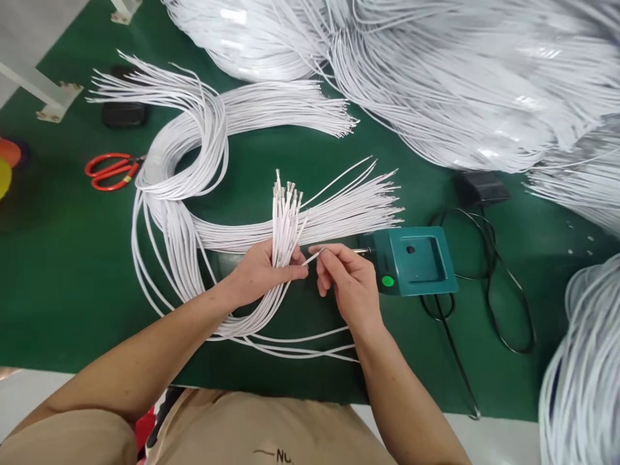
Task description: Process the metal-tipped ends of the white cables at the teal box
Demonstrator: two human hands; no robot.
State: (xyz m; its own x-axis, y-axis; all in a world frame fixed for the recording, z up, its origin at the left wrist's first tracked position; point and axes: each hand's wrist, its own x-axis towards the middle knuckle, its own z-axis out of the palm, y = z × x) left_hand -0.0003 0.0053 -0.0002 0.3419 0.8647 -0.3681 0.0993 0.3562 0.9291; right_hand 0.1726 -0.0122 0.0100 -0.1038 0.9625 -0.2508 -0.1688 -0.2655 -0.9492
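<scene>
My left hand point(264, 271) is closed around an upright bunch of thin white wires point(285, 219) whose metal-tipped ends point away from me. My right hand point(346, 278) pinches a single white wire point(314, 256) between thumb and fingers, just right of the bunch. That wire's end lies close to the metal nozzle of a small teal machine point(414, 261) with a green button. A looped bundle of white wires point(179, 194) spreads over the green mat point(58, 271) behind and to the left of my hands.
Red-handled scissors point(111, 171) lie at the left. Large heaps of white wire point(460, 77) fill the back and right side. A black adapter point(479, 187) and its black cable point(489, 303) trail beside the teal machine. A black object point(123, 114) sits at the back left.
</scene>
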